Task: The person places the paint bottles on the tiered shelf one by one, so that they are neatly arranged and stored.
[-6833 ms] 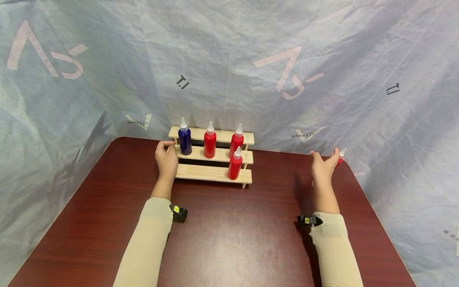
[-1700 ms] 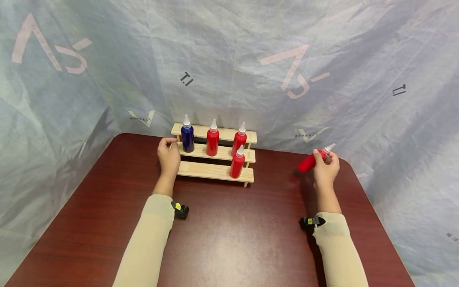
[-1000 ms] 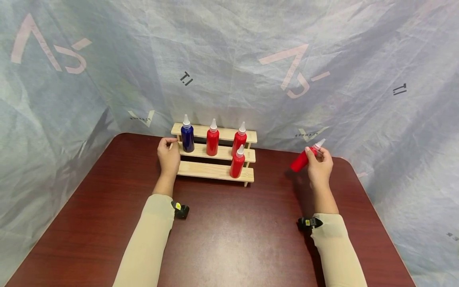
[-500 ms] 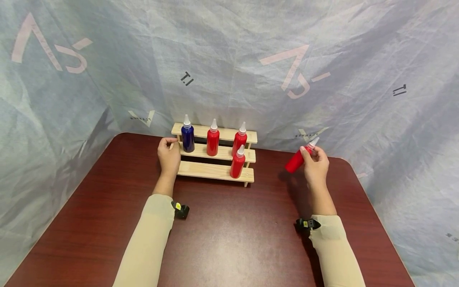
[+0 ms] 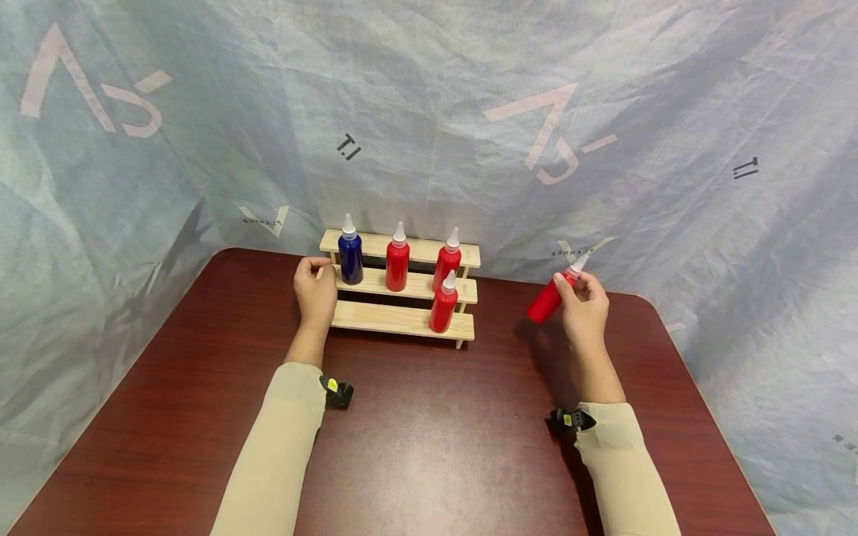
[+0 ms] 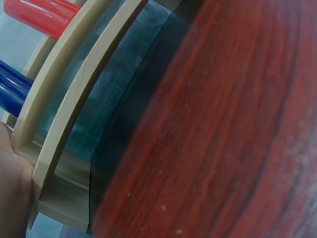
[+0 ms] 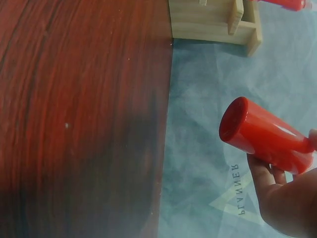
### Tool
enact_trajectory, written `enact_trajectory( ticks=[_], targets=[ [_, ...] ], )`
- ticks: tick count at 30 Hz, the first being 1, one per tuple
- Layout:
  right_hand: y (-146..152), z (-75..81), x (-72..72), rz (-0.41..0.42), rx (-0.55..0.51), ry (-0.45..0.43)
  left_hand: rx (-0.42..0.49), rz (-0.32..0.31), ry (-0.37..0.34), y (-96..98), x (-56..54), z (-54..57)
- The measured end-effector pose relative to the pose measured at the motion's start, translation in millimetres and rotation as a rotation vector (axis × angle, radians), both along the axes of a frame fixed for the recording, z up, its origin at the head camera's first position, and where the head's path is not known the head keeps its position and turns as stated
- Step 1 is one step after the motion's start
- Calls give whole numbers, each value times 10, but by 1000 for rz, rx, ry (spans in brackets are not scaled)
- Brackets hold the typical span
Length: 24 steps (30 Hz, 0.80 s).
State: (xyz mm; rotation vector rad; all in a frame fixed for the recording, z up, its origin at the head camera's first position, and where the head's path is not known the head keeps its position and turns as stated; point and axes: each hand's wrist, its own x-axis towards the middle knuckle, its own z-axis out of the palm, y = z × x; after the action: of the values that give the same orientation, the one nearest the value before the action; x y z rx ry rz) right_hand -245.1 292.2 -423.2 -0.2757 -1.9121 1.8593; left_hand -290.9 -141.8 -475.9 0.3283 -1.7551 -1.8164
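My right hand [image 5: 585,313] grips a red squeeze bottle [image 5: 545,303] near its white pointed cap. It is held tilted above the table, with its base toward the lower left; the right wrist view shows that base of the red bottle [image 7: 270,136]. At the left end of a three-tier wooden rack [image 5: 382,318], my left hand [image 5: 316,294] holds the end of the middle tier with curled fingers, partly hidden. On that tier stand a blue bottle [image 5: 351,259] and two red bottles, one in the middle [image 5: 397,266] and one at right [image 5: 447,262]. Another red bottle [image 5: 443,309] stands on the lowest tier's right end.
The rack stands at the back of a dark red wooden table [image 5: 429,432], close to a grey printed cloth [image 5: 429,112] that hangs behind and at both sides. The top tier [image 5: 429,250] bears no bottle.
From the back right corner, where it was mostly hidden behind my right hand, the red bottle has come left, tilted in my grip, drifting slowly toward the rack. My left hand stays at the rack.
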Motion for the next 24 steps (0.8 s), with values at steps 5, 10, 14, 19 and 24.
enact_trajectory(
  ticks=[5, 10, 14, 19, 24],
  targets=[
    [-81, 104, 89, 5, 35, 6, 0, 0, 3, -1, -1, 3],
    [-182, 232, 196, 35, 35, 33, -1, -4, -5, 1, 8, 15],
    [-157, 127, 127, 37, 36, 44, 1, -7, -6, 4, 7, 25],
    [-151, 33, 69, 27, 90, 35, 3, -8, -5, 3, 8, 28],
    [-189, 41, 97, 43, 118, 41, 1, 5, -1, 7, 12, 23]
  ],
)
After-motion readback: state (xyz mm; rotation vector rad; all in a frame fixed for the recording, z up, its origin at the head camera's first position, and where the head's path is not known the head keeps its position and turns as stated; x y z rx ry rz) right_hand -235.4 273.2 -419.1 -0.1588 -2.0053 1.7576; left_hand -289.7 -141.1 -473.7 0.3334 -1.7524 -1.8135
